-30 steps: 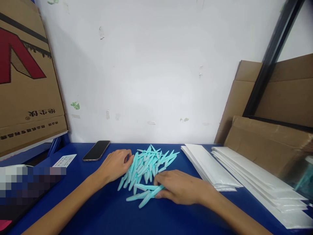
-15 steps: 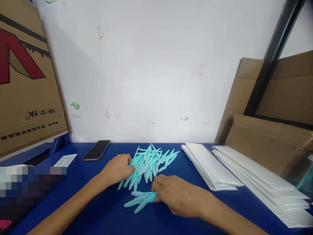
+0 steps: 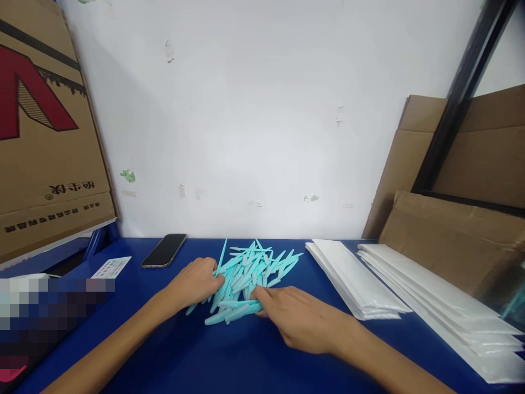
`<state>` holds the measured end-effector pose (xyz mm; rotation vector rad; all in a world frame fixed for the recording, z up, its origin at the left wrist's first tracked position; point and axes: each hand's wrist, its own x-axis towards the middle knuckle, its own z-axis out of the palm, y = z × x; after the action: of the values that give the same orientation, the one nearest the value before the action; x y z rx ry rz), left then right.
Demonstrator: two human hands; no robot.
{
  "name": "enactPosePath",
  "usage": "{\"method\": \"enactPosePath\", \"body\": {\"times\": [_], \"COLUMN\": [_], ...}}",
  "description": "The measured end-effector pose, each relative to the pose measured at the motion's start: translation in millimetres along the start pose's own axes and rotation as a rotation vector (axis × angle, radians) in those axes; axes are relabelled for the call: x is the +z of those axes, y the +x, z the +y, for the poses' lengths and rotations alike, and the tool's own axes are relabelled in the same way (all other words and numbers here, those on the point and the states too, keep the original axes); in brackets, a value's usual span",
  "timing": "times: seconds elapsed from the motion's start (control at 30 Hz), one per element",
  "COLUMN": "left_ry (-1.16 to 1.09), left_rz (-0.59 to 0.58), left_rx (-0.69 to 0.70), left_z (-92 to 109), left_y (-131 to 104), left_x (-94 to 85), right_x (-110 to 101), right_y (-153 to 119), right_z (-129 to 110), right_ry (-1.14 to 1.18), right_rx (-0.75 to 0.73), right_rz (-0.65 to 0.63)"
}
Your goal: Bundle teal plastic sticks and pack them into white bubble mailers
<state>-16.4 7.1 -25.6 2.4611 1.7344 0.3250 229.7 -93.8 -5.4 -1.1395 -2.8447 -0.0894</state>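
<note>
A loose pile of slim turquoise plastic sticks [image 3: 248,268] with paler, broader, blade-like ends lies on the blue table [image 3: 197,355]. My left hand [image 3: 199,282] is at the pile's left side, its fingers closed on some of the sticks; one thin stick [image 3: 222,256] rises steeply beside its fingertips. At the pile's near edge, my right hand [image 3: 297,317] pinches a small bunch of turquoise sticks [image 3: 233,312], whose pale ends point left. Its fingertips are partly hidden behind the hand itself.
Left of the pile lies a phone [image 3: 164,250], with a printed card [image 3: 111,267] nearer me. White flat packets [image 3: 353,279] and a second white stack [image 3: 435,301] lie to the right. Cardboard [image 3: 455,246] leans behind them; a large carton [image 3: 45,164] stands left. A white wall closes off the back.
My right hand has moved slightly up and away from me, bringing its bunch against the pile's near edge. The stick by my left hand now stands out more steeply.
</note>
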Motion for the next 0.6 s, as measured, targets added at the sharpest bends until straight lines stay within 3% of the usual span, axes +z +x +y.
{"method": "enactPosePath", "body": {"times": [0.33, 0.6], "left_ry": [-0.042, -0.157], "left_rz": [0.004, 0.009], "left_rx": [-0.013, -0.065], "left_z": [-16.9, -40.7], "left_y": [7.8, 13.1], "left_x": [-11.7, -47.4], "right_x": [-4.2, -2.1], "right_y": [5.1, 8.1], "right_z": [2.1, 11.2], "right_ry": [0.074, 0.083], "right_rx": [0.187, 0.375], "right_rz": [0.171, 0.285]}}
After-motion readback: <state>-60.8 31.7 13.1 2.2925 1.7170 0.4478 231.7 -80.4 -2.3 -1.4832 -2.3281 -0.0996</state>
